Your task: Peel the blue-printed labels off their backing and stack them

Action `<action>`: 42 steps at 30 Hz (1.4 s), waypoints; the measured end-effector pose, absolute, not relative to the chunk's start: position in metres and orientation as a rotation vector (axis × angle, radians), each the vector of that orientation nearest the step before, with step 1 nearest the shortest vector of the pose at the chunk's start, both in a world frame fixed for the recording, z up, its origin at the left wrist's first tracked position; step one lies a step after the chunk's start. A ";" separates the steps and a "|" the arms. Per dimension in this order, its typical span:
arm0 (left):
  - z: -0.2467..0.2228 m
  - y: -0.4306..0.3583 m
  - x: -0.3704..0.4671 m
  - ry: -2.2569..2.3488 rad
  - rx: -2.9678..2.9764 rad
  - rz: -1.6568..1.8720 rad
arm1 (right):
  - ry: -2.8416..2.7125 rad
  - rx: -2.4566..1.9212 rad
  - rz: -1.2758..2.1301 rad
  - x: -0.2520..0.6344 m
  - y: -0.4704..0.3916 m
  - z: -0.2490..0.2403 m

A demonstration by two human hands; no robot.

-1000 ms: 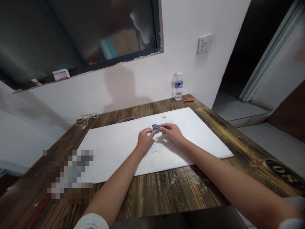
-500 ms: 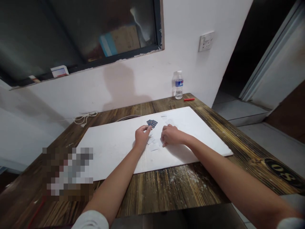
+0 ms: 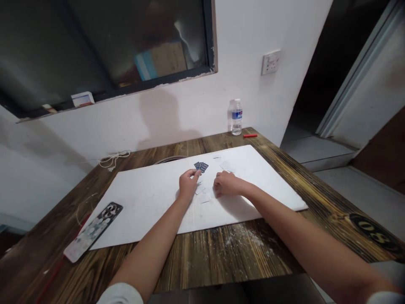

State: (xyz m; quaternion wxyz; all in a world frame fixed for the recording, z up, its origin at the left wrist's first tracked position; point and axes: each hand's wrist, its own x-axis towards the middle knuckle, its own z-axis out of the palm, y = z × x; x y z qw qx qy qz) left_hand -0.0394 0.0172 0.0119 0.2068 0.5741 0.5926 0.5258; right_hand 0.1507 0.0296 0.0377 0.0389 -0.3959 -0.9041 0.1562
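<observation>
Several small dark patterned cards [image 3: 201, 167] are fanned out between the thumb and fingers of my left hand [image 3: 187, 184], above the middle of a white board [image 3: 145, 198]. To its right, my right hand [image 3: 226, 184] is low over the board with its fingers curled downward; what they hold, if anything, is hidden. Small whitish pieces [image 3: 205, 197] lie on the board between my hands. Beyond my right hand are more pale pieces [image 3: 225, 166], hard to tell from the board.
A phone in a patterned case [image 3: 93, 232] lies over the board's left edge. At the back of the wooden table [image 3: 221, 257] are a water bottle [image 3: 236, 118], a red stick-like object [image 3: 250, 135] and a coiled white cable [image 3: 114, 158].
The camera view has shifted slightly. My left hand still holds the fanned cards. My right hand stays near the same spot, its fingers drawn in a little more toward the board.
</observation>
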 end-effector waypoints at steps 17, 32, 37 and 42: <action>0.016 0.017 -0.039 1.651 1.619 1.411 | -2.314 -0.745 0.754 0.151 0.037 0.034; 0.007 0.020 -0.042 1.578 1.589 1.379 | -1.647 -0.831 0.730 0.142 0.033 0.003; 0.005 0.021 -0.042 1.546 1.579 1.388 | -1.613 -0.812 0.677 0.140 0.034 0.000; 0.009 0.018 -0.040 1.575 1.548 1.384 | -1.663 -0.679 0.578 0.138 0.029 0.007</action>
